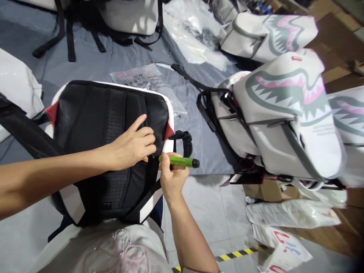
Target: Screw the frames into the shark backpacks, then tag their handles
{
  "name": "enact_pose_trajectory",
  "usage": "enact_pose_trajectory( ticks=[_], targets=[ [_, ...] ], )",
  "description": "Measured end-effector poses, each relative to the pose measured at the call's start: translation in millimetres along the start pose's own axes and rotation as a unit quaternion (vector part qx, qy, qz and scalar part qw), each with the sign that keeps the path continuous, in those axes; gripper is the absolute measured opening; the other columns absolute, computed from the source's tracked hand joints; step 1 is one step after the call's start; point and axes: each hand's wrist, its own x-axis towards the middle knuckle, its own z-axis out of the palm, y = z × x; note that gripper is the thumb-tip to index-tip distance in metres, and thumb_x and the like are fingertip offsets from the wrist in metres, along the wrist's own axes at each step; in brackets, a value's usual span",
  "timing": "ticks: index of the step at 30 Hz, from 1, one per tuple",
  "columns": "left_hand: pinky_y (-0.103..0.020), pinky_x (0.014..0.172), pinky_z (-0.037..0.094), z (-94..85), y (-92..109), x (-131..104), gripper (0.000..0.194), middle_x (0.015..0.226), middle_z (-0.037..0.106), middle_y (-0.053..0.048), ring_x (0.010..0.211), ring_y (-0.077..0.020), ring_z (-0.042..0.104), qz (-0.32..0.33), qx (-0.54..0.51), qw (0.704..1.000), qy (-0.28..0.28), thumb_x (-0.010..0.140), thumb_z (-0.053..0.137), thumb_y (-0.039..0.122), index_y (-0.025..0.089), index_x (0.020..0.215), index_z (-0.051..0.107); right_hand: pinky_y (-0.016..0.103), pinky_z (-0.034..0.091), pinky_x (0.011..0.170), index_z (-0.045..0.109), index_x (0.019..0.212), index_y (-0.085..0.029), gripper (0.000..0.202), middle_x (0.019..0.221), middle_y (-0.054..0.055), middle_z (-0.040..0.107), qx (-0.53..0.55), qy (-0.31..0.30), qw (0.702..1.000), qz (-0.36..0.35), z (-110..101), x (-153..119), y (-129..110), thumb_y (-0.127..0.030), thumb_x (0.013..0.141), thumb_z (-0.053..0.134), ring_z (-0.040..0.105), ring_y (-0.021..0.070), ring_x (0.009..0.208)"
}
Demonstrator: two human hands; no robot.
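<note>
A backpack (85,121) with a black padded back, white edges and red corner patches lies back side up in front of me, partly over the table edge. Across its back panel rests my left hand (136,144), palm down with the fingers spread a little and nothing held. At the backpack's right edge my right hand (173,178) grips a green marker pen (182,161). The pen's dark end points right, while its other end meets the white edging; whether that tip touches is hidden by my fingers. A black strap with a buckle (186,142) sticks out just beyond.
White backpacks with a printed shark mouth (284,94) stand stacked at right. Clear plastic bags (193,30) and a printed pouch (150,83) lie on the grey-covered table (210,151). More backpacks (131,15) are at the back. Cardboard boxes and white packages (290,212) sit below right.
</note>
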Motion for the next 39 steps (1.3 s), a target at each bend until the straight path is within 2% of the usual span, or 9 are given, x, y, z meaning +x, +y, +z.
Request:
enact_pose_trajectory(
  ticks=[10, 17, 21, 25, 27, 29, 32, 35, 39],
  targets=[
    [-0.057, 0.113, 0.031, -6.4, -6, 5, 0.021, 0.084, 0.066, -0.002, 0.096, -0.0234, 0.058, 0.013, 0.005, 1.0, -0.026, 0.081, 0.075, 0.037, 0.019, 0.082, 0.065, 0.024, 0.048, 0.051, 0.062, 0.078, -0.017, 0.021, 0.064, -0.002, 0.062, 0.032, -0.015, 0.999, 0.01, -3, 0, -2, -0.034, 0.092, 0.062, 0.059, 0.0112, 0.051],
    [-0.038, 0.087, 0.041, -23.2, -21, 28, 0.031, 0.081, 0.069, -0.003, 0.085, -0.0213, 0.061, 0.083, 0.051, 0.986, -0.135, 0.079, 0.075, 0.048, 0.019, 0.081, 0.063, 0.024, 0.048, 0.049, 0.064, 0.078, -0.017, 0.023, 0.061, -0.002, 0.064, 0.035, -0.017, 0.999, 0.001, -15, -9, -4, -0.036, 0.09, 0.063, 0.059, 0.0122, 0.049],
    [-0.039, 0.085, 0.043, -76.1, 3, 21, 0.031, 0.084, 0.068, -0.002, 0.086, -0.0213, 0.063, 0.038, 0.113, 0.983, -0.139, 0.089, 0.065, 0.048, 0.017, 0.085, 0.062, 0.033, 0.06, 0.07, 0.066, 0.115, -0.021, 0.025, 0.094, 0.005, 0.076, 0.041, 0.031, 0.991, -0.124, -31, -24, -27, -0.028, 0.092, 0.065, 0.074, 0.0198, 0.077],
    [-0.046, 0.085, 0.045, -155.2, 51, 11, 0.041, 0.09, 0.066, -0.006, 0.096, -0.0296, 0.066, -0.047, 0.196, 0.975, -0.094, 0.099, 0.041, 0.048, 0.013, 0.1, 0.063, 0.039, 0.058, 0.086, 0.057, 0.136, -0.031, 0.047, 0.115, 0.006, 0.074, 0.043, 0.081, 0.925, -0.368, -60, -14, -69, -0.02, 0.091, 0.067, 0.072, 0.0238, 0.101],
    [-0.049, 0.084, 0.046, -176.8, 75, 7, 0.042, 0.089, 0.067, -0.007, 0.097, -0.0325, 0.066, -0.107, 0.216, 0.969, -0.06, 0.099, 0.04, 0.049, 0.014, 0.102, 0.063, 0.038, 0.057, 0.084, 0.056, 0.136, -0.033, 0.047, 0.112, 0.004, 0.075, 0.046, 0.071, 0.9, -0.428, -76, -1, -82, -0.021, 0.092, 0.066, 0.072, 0.0233, 0.099],
    [-0.049, 0.08, 0.047, -173.6, 94, -2, 0.04, 0.086, 0.068, -0.007, 0.093, -0.0325, 0.067, -0.177, 0.176, 0.968, -0.036, 0.094, 0.05, 0.053, 0.016, 0.098, 0.064, 0.036, 0.057, 0.082, 0.057, 0.135, -0.033, 0.044, 0.107, 0.003, 0.076, 0.038, 0.022, 0.882, -0.469, -87, 10, -83, -0.023, 0.093, 0.066, 0.073, 0.0219, 0.095],
    [-0.041, 0.07, 0.049, -133.3, 106, -18, 0.029, 0.082, 0.071, -0.005, 0.082, -0.0254, 0.067, -0.24, 0.086, 0.966, -0.035, 0.088, 0.065, 0.047, 0.018, 0.09, 0.064, 0.033, 0.056, 0.077, 0.062, 0.13, -0.029, 0.038, 0.101, 0.003, 0.077, -0.022, -0.045, 0.851, -0.523, -85, 16, -59, -0.023, 0.092, 0.067, 0.072, 0.0193, 0.087],
    [-0.033, 0.068, 0.049, -98.5, 95, -26, 0.011, 0.085, 0.073, -0.001, 0.079, -0.0178, 0.067, -0.184, 0.057, 0.981, -0.024, 0.092, 0.063, 0.03, 0.019, 0.09, 0.065, 0.034, 0.057, 0.076, 0.064, 0.125, -0.024, 0.031, 0.103, 0.007, 0.076, -0.065, -0.067, 0.848, -0.522, -70, 13, -25, -0.017, 0.094, 0.062, 0.071, 0.0193, 0.088],
    [-0.041, 0.089, 0.045, -106.7, 63, -22, 0.02, 0.119, 0.068, -0.009, 0.113, -0.0268, 0.058, -0.168, 0.094, 0.98, 0.048, 0.097, 0.052, 0.026, 0.018, 0.113, 0.063, 0.035, 0.058, 0.078, 0.06, 0.13, -0.025, 0.039, 0.104, 0.006, 0.076, -0.03, -0.051, 0.89, -0.452, -52, 7, -15, -0.013, 0.093, 0.06, 0.07, 0.0192, 0.089]
  ],
)
